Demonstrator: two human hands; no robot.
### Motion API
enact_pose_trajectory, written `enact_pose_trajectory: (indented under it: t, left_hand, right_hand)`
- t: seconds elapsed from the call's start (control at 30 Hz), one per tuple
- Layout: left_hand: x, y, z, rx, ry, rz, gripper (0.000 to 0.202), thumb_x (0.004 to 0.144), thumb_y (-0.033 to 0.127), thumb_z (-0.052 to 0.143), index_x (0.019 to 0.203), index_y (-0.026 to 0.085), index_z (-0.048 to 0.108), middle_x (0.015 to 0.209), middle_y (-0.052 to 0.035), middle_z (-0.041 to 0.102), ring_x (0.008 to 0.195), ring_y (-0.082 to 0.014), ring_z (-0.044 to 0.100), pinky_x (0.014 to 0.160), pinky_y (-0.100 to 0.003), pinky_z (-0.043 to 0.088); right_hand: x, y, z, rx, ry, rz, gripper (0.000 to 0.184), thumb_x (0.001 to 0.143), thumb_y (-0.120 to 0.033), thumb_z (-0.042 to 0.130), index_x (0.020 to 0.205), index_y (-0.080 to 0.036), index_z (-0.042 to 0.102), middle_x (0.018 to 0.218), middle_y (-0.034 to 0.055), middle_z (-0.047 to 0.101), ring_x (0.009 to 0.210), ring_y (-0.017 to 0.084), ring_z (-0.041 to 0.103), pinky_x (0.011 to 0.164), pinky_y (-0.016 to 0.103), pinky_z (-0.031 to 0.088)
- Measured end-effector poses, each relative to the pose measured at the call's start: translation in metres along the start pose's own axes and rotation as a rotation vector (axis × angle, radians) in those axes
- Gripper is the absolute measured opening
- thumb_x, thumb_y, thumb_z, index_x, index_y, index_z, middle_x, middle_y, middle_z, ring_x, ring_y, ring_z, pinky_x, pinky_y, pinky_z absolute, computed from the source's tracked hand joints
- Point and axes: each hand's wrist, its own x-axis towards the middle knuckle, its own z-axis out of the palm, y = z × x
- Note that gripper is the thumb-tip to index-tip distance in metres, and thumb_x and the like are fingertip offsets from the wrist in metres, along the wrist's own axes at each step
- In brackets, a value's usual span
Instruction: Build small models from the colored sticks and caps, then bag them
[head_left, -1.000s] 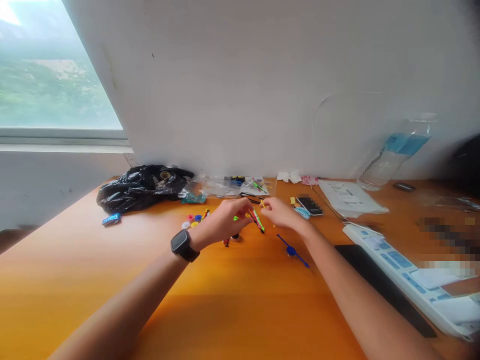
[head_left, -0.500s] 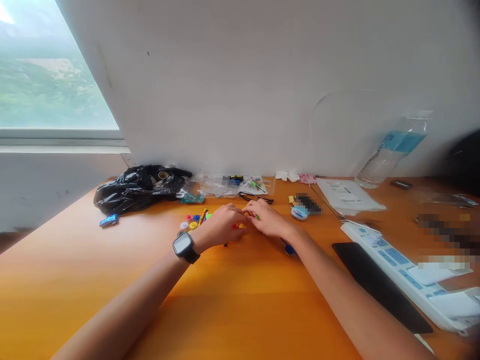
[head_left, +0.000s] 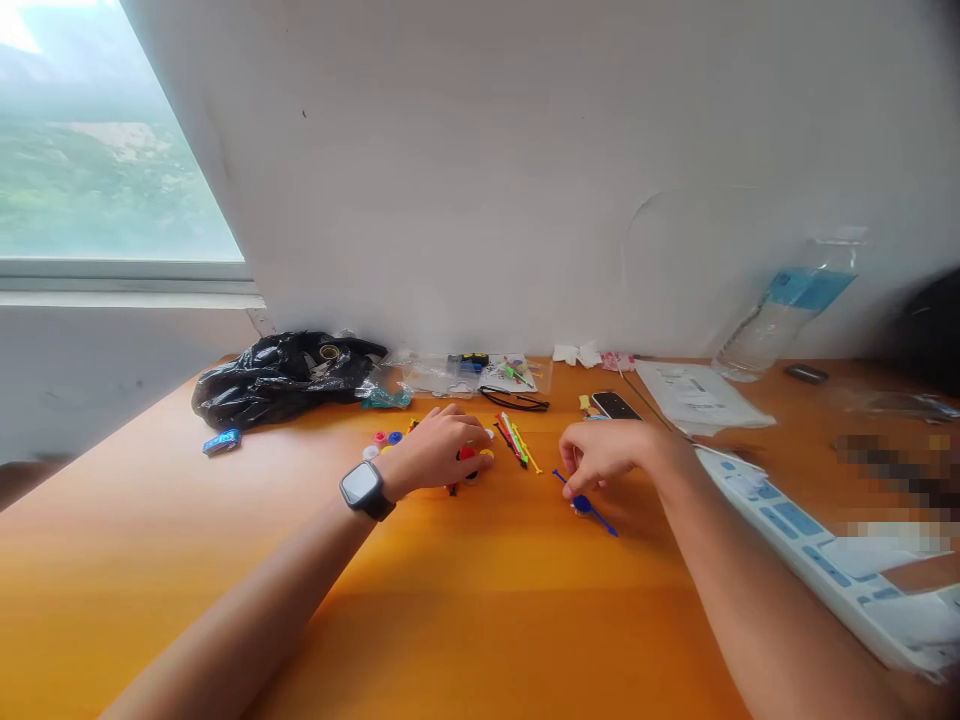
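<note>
My left hand (head_left: 444,450), with a watch (head_left: 362,487) on its wrist, rests palm down over a cluster of small round plastic pieces. Its fingers are curved and apart; a red piece (head_left: 466,455) and a yellow piece (head_left: 487,456) show beneath them. More round pieces lie left of it, among them a blue one (head_left: 395,438) and a white one (head_left: 370,453). My right hand (head_left: 600,458) is bent down, thumb and finger pinched at a blue plastic stick with a round disc (head_left: 583,505). Several thin coloured sticks (head_left: 518,443) lie between my hands.
A black plastic bag (head_left: 277,380) and clear packets (head_left: 442,374) lie along the wall. Folded glasses (head_left: 514,400) are before them. At right are a black device (head_left: 615,404), a white bag (head_left: 697,395), a bottle (head_left: 787,305) and a white power strip (head_left: 810,540). A blue packet (head_left: 222,442) lies at left.
My right hand has moved right, away from my left hand, to the blue stick. The coloured sticks it covered now show on the table. My left hand has stayed nearly in place.
</note>
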Motion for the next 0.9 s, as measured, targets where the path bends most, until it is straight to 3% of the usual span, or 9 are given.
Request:
enact_pose_trajectory:
  t: [0.07, 0.23, 0.33, 0.47, 0.6, 0.7, 0.8, 0.9]
  left_hand:
    - [-0.001, -0.003, 0.002, -0.006, 0.013, -0.032, 0.024, 0.100, 0.044, 0.068, 0.110, 0.024, 0.077, 0.101, -0.0077, 0.074, 0.102, -0.0267, 0.066, 0.093, -0.039, 0.049]
    - [-0.001, -0.006, -0.005, -0.057, 0.022, -0.031, 0.025, 0.097, 0.041, 0.073, 0.115, 0.024, 0.075, 0.105, -0.0074, 0.074, 0.105, -0.0268, 0.068, 0.096, -0.040, 0.051]
    - [0.002, 0.005, -0.020, -0.179, 0.115, -0.071, 0.021, 0.100, 0.039, 0.068, 0.115, 0.024, 0.073, 0.108, -0.0066, 0.075, 0.104, -0.0249, 0.070, 0.095, -0.039, 0.054]
    - [0.009, 0.033, -0.040, -0.471, 0.242, -0.131, 0.022, 0.104, 0.041, 0.063, 0.112, 0.021, 0.068, 0.104, -0.0045, 0.075, 0.092, -0.0185, 0.073, 0.083, -0.032, 0.058]
    - [0.013, 0.048, -0.046, -0.459, 0.373, -0.084, 0.021, 0.096, 0.029, 0.074, 0.115, 0.022, 0.069, 0.103, -0.0026, 0.074, 0.091, -0.0154, 0.071, 0.085, -0.029, 0.058]
    - [0.014, 0.048, -0.047, -0.380, 0.462, -0.073, 0.014, 0.094, 0.020, 0.073, 0.108, 0.020, 0.072, 0.095, -0.0022, 0.072, 0.085, -0.0139, 0.068, 0.082, -0.028, 0.056]
    - [0.013, 0.048, -0.051, -0.385, 0.458, -0.034, 0.008, 0.095, 0.020, 0.072, 0.102, 0.018, 0.073, 0.093, -0.0028, 0.072, 0.084, -0.0140, 0.068, 0.081, -0.027, 0.057]
    - [0.012, 0.050, -0.057, -0.431, 0.420, -0.014, 0.006, 0.094, 0.020, 0.072, 0.099, 0.018, 0.074, 0.093, -0.0026, 0.073, 0.086, -0.0139, 0.070, 0.082, -0.026, 0.058]
  right_hand:
    - [0.005, -0.003, 0.005, 0.001, -0.100, 0.021, 0.022, 0.070, -0.033, 0.084, 0.077, -0.020, 0.068, 0.073, 0.0041, 0.073, 0.075, 0.024, 0.070, 0.064, 0.031, 0.044]
    - [0.007, -0.005, 0.006, -0.011, -0.034, -0.048, 0.014, 0.069, -0.019, 0.079, 0.076, -0.020, 0.067, 0.072, 0.0021, 0.072, 0.073, 0.022, 0.066, 0.065, 0.031, 0.043]
    - [0.001, -0.009, 0.001, 0.196, 0.120, -0.242, 0.015, 0.077, -0.023, 0.077, 0.085, -0.020, 0.065, 0.083, 0.0029, 0.073, 0.074, 0.020, 0.065, 0.064, 0.029, 0.043]
    - [-0.005, -0.033, 0.001, 0.734, 0.370, -0.513, 0.023, 0.094, -0.043, 0.067, 0.101, -0.023, 0.057, 0.081, 0.0003, 0.068, 0.066, 0.015, 0.060, 0.062, 0.028, 0.046]
    - [-0.009, -0.064, 0.005, 1.002, 0.415, -0.583, 0.037, 0.092, -0.053, 0.072, 0.105, -0.024, 0.054, 0.070, -0.0028, 0.062, 0.061, 0.015, 0.058, 0.059, 0.027, 0.045]
    - [-0.010, -0.075, 0.007, 1.094, 0.422, -0.615, 0.037, 0.088, -0.048, 0.077, 0.105, -0.022, 0.057, 0.074, -0.0009, 0.065, 0.065, 0.015, 0.060, 0.062, 0.028, 0.048]
    - [-0.010, -0.075, 0.007, 1.121, 0.413, -0.644, 0.028, 0.087, -0.036, 0.074, 0.105, -0.021, 0.059, 0.074, -0.0006, 0.065, 0.066, 0.014, 0.059, 0.063, 0.027, 0.047]
    - [-0.009, -0.073, 0.009, 1.104, 0.377, -0.661, 0.020, 0.088, -0.030, 0.068, 0.101, -0.021, 0.057, 0.068, -0.0045, 0.056, 0.059, 0.012, 0.050, 0.056, 0.024, 0.039]
